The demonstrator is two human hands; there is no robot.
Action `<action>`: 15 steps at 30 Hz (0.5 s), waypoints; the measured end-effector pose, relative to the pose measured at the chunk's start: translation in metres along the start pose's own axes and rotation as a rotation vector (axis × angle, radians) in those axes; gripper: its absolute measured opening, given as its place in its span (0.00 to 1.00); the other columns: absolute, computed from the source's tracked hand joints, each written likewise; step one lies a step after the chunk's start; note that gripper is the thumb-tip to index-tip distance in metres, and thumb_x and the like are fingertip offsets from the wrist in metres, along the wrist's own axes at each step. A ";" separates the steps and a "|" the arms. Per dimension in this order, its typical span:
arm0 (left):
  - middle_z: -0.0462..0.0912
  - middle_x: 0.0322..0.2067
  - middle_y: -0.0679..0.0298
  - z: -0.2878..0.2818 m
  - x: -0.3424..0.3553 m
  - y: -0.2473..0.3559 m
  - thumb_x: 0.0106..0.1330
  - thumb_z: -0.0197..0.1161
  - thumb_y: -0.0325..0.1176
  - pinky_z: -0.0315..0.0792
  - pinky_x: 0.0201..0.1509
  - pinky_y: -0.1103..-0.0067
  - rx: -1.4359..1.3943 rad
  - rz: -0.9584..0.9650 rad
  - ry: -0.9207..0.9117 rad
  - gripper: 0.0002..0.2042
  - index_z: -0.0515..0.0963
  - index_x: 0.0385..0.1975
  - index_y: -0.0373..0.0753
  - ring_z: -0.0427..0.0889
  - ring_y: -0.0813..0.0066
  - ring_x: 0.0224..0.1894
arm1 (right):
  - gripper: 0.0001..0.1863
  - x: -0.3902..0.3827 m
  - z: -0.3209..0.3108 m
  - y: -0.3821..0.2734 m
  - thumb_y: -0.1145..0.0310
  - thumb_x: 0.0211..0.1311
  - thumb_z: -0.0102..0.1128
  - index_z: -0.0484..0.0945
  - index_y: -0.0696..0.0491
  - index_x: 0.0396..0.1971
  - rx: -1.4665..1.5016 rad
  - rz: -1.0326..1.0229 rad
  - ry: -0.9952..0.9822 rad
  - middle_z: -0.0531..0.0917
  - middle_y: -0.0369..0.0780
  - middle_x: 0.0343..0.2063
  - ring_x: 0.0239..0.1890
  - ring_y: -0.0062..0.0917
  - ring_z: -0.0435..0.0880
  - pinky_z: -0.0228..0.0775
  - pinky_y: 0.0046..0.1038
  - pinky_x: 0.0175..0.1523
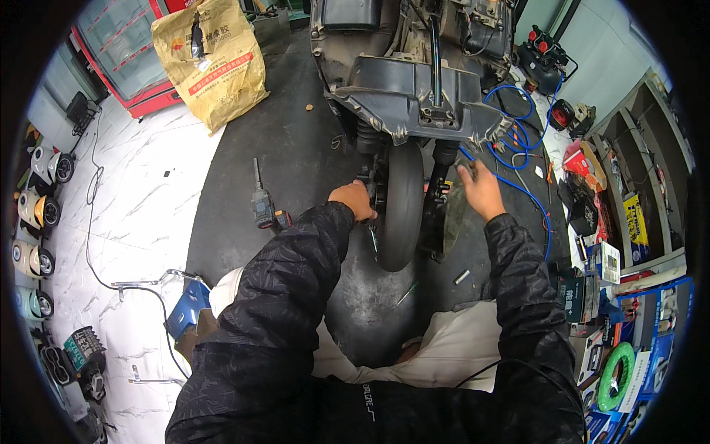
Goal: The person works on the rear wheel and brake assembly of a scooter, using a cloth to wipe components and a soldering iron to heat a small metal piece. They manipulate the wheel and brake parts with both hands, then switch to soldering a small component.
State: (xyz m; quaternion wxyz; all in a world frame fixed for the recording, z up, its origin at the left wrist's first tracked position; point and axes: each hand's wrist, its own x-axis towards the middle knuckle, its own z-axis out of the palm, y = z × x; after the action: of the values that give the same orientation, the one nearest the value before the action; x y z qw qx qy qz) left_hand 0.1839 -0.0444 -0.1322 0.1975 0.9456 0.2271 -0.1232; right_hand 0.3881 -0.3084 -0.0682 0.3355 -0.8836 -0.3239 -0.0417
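Observation:
A black tyre on a wheel (404, 203) stands upright under the raised body of a scooter (403, 89). My left hand (353, 200) is closed against the hub area on the wheel's left side; its fingertips and whatever they grip are hidden. Just below that hand, a thin shiny metal piece (373, 238) hangs beside the tyre. My right hand (482, 191) is raised to the right of the black shock absorber (439, 181). Its thumb stands apart from the partly curled fingers, and nothing shows between them. A dull green-grey flap-like piece (452, 222) lies between it and the wheel.
A cordless power tool (263, 206) lies on the dark mat left of my arm. Near my knees are a small metal cylinder (462, 277) and a thin rod (407, 294). Blue hose (521, 185) coils at the right, before shelves (651, 163). A yellow sack (211, 63) stands far left.

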 end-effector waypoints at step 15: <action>0.87 0.53 0.44 -0.003 0.004 0.000 0.53 0.82 0.54 0.80 0.62 0.64 0.008 -0.033 -0.012 0.43 0.72 0.57 0.25 0.86 0.49 0.59 | 0.15 -0.022 0.016 -0.048 0.55 0.68 0.68 0.91 0.48 0.47 -0.295 -0.153 -0.306 0.90 0.50 0.38 0.43 0.49 0.89 0.81 0.46 0.49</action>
State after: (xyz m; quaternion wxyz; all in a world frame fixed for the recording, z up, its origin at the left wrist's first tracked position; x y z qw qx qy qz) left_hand 0.1874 -0.0417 -0.1308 0.1930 0.9417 0.2411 -0.1332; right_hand 0.3397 -0.2831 -0.0598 0.1454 -0.8922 -0.4272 0.0205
